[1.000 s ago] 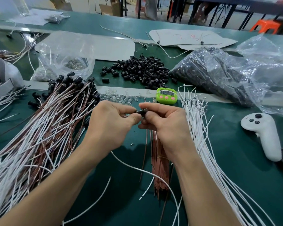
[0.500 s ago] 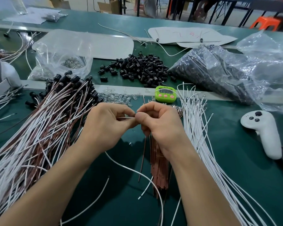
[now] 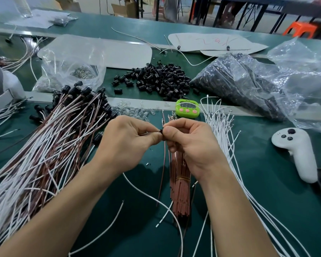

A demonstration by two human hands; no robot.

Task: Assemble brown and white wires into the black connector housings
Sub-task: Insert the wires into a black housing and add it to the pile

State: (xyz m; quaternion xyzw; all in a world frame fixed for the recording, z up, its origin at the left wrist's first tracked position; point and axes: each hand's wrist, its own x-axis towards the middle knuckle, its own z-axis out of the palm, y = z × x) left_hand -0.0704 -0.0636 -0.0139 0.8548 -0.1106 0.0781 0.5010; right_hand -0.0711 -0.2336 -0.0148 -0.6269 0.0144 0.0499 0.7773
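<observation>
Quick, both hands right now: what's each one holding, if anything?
Left hand: closed, pinching a wire by its end.
Right hand: closed, pinching a black connector housing.

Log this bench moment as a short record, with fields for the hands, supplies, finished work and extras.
left hand: pinches the end of a white wire
right hand: pinches a black housing against that wire end
loose housings: heap behind the hands, more in a clear bag to its right
brown wires: tied bundle under the right hand
white wires: spread right of the hands
finished leads: big pile at left
extras: green timer, white controller
</observation>
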